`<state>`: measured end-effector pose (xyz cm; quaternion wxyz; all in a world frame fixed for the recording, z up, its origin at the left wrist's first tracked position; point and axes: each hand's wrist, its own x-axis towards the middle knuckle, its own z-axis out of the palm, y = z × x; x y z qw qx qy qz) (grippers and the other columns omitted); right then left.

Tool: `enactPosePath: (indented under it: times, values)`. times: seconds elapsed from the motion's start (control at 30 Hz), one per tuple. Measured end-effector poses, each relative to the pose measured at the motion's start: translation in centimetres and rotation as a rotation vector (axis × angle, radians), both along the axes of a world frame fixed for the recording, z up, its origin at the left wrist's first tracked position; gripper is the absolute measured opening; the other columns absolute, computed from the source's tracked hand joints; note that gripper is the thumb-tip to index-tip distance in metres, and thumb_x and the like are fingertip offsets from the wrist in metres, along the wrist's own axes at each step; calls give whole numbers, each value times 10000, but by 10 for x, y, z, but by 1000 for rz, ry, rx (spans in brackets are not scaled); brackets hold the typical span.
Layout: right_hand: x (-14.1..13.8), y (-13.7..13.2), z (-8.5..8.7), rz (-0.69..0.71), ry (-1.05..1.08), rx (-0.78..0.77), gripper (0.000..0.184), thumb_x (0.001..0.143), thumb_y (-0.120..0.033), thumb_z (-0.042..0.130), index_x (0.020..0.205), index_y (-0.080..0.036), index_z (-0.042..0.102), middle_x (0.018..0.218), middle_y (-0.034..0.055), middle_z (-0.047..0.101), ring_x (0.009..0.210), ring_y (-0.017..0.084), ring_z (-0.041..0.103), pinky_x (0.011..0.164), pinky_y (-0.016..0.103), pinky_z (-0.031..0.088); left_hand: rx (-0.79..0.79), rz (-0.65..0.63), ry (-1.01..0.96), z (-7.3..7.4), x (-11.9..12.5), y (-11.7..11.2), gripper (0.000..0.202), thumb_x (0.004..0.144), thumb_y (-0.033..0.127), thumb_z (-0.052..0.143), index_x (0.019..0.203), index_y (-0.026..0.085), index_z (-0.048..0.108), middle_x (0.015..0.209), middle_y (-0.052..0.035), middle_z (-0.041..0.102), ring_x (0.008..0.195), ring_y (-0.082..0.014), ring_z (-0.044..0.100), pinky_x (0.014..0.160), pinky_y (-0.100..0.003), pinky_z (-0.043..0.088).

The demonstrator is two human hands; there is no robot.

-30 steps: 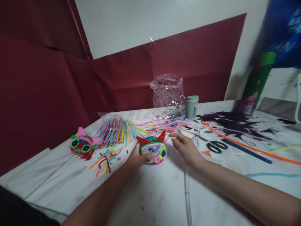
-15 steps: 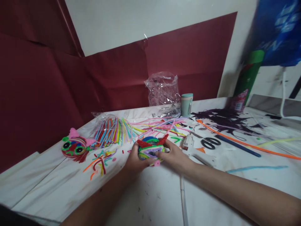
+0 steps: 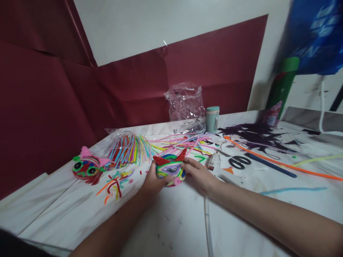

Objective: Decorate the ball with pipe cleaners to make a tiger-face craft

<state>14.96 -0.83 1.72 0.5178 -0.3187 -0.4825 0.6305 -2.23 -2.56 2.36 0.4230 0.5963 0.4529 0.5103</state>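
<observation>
A round animal head made of coiled pipe cleaners (image 3: 170, 169), with red pointed ears and a pink knob low on its front, is held just over the table. My left hand (image 3: 153, 182) grips its left side, the thumb lying across the lower front. At its right edge, the bent fingers of my right hand (image 3: 198, 175) rest against it near the ear. A hot glue gun (image 3: 214, 162) lies right of that hand. Off to the left sits a second pipe-cleaner head (image 3: 85, 169) with black-and-green eyes and pink ears.
Behind my hands lie a bundle of pipe cleaners (image 3: 128, 148) and a clear plastic bag (image 3: 185, 103). Cut scraps (image 3: 116, 184) are scattered on the left. A green cup (image 3: 212, 119), dark purple strands (image 3: 254, 137), a black-handled tool (image 3: 240, 162) and a blue stick (image 3: 270, 165) stand or lie rightward.
The pipe-cleaner head has turned and tilted a little, so its ears and front show more. My right hand's fingers have shifted from its front to its right edge.
</observation>
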Motion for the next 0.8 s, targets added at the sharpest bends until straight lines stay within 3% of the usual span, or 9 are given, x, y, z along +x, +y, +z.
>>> enactPosePath:
  times: [0.1,0.2,0.43,0.6,0.8]
  values:
    - [0,3,-2,-63,-61,-37,351,677,-343,674,995,-197,655,972,47,717,972,235,635,845,343,485,-11,11,-24,0,-1,1,679,601,240,757,1208,195,455,1146,-76,661,1072,-247,623,919,-343,495]
    - [1,3,-5,-7,-97,60,395,663,-298,676,1045,-202,642,1047,46,705,1013,227,623,894,340,470,-16,15,-30,1,-3,1,689,596,225,752,1221,197,464,1179,-80,653,1105,-259,605,951,-357,477]
    - [2,-1,-5,23,-271,224,515,669,-284,676,1155,-152,571,1131,97,662,1052,248,596,914,381,473,17,91,-13,3,-7,0,480,760,386,640,1192,199,547,1234,-89,630,1231,-269,520,1028,-372,412]
    - [1,-4,-5,25,-288,228,525,666,-264,664,1169,-162,556,1084,86,677,999,248,625,845,372,513,-17,87,-75,-1,-6,2,649,689,388,690,1262,165,485,1155,-107,657,1078,-279,616,932,-387,475]
    - [0,-6,-5,23,-266,236,470,658,-239,662,1119,-186,584,1037,61,697,972,243,637,819,367,527,44,134,-1,-2,-8,5,642,641,331,703,1225,152,505,1092,-95,665,1049,-278,616,901,-378,486]
